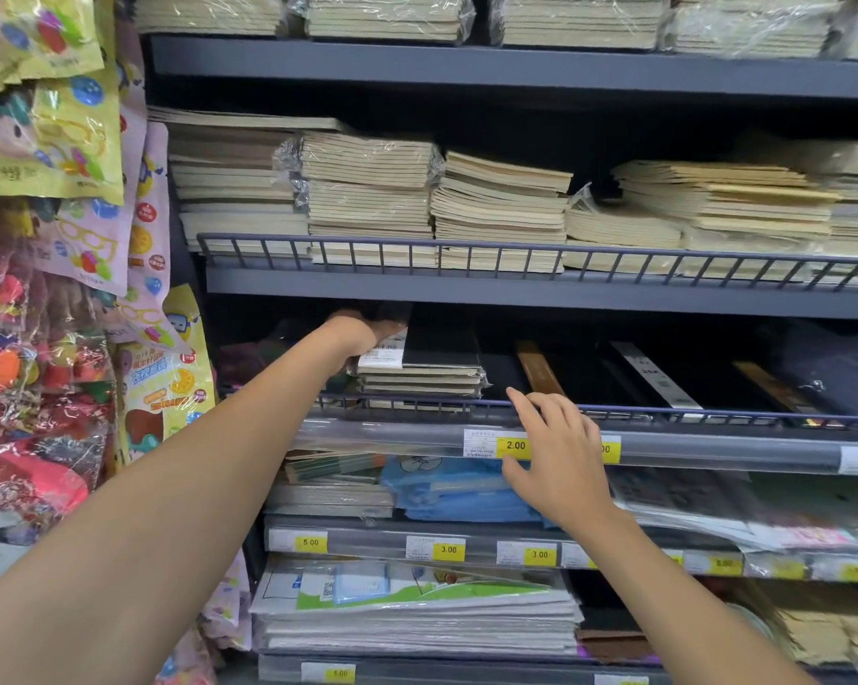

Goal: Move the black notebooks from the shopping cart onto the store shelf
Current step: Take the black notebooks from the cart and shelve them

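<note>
— Where are your hands?

— My left hand [362, 333] reaches deep into the store shelf [516, 427] at about 11 o'clock from the middle of my view. It lies on the left end of a stack of black notebooks [422, 363], fingers curled over the top one beside its white label [382, 352]. Whether I'm gripping it or only pressing on it, I can't tell; the fingertips are hidden.

— And the right?

— My right hand [560, 457] is at roughly 6 o'clock from that stack, spread wide and holding nothing. Its fingertips [518, 395] meet the wire rail [664, 412] at the shelf's front edge, and the palm covers part of a yellow price tag [515, 446] reading 2.00.

— Where do the notebooks sit?

— Stacked flat behind that rail, at the left of the shelf. More dark books [664, 373] lie at 3 o'clock from them. Cream notebook stacks [466, 200] fill the level at 12 o'clock; toy packets [46, 239] hang at 9 o'clock.
</note>
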Motion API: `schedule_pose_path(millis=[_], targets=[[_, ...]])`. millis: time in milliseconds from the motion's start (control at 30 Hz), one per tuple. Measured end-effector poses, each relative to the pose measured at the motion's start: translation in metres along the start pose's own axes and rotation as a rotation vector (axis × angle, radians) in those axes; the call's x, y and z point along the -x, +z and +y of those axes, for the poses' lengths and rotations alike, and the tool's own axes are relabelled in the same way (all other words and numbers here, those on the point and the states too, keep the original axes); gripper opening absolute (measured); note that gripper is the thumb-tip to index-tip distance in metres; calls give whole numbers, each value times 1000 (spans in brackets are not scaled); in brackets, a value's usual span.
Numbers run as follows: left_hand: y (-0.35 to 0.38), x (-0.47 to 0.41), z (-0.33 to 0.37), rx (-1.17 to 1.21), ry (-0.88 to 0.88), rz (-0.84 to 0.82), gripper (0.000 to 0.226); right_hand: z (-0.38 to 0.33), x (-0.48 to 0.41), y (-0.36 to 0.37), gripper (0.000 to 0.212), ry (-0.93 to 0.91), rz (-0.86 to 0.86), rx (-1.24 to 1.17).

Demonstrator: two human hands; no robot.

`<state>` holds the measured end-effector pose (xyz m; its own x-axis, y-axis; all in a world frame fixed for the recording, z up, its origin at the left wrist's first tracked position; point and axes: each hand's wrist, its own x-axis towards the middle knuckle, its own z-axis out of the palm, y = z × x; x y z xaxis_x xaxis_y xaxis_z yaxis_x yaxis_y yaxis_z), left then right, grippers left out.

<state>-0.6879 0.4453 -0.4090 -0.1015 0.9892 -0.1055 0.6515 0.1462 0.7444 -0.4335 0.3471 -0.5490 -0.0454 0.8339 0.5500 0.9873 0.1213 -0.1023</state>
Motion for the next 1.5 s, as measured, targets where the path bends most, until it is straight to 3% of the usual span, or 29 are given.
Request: schedule_pose_path(millis=[267,400,533,667,800,1000,1167,1367,1500], targets=[[5,-5,-6,242,21,62,82,-2,2,0,82,4,3,4],[-2,6,-22,369,107,138,68,-2,2,0,81,-5,17,4],[3,40,-60,103,224,294,56,-3,4,2,80,-5,46,8],[26,61,-118,-280,385,444,69,-5,4,8,75,-4,99,4],[47,55,-150,-521,444,456,79,-5,2,15,70,5,138,4],[50,50,-157,-668,434,418,87,-11,0,12,59,45,132,-1],[24,62,-134,-734,327,194,83,-16,-10,-16,56,87,-75,-33],[-30,88,-66,-835,114,-202,82,-19,-58,-87,67,130,-719,-47],[-69,116,-25,-777,78,-293,80,-32,-81,-152,68,127,-935,-35]])
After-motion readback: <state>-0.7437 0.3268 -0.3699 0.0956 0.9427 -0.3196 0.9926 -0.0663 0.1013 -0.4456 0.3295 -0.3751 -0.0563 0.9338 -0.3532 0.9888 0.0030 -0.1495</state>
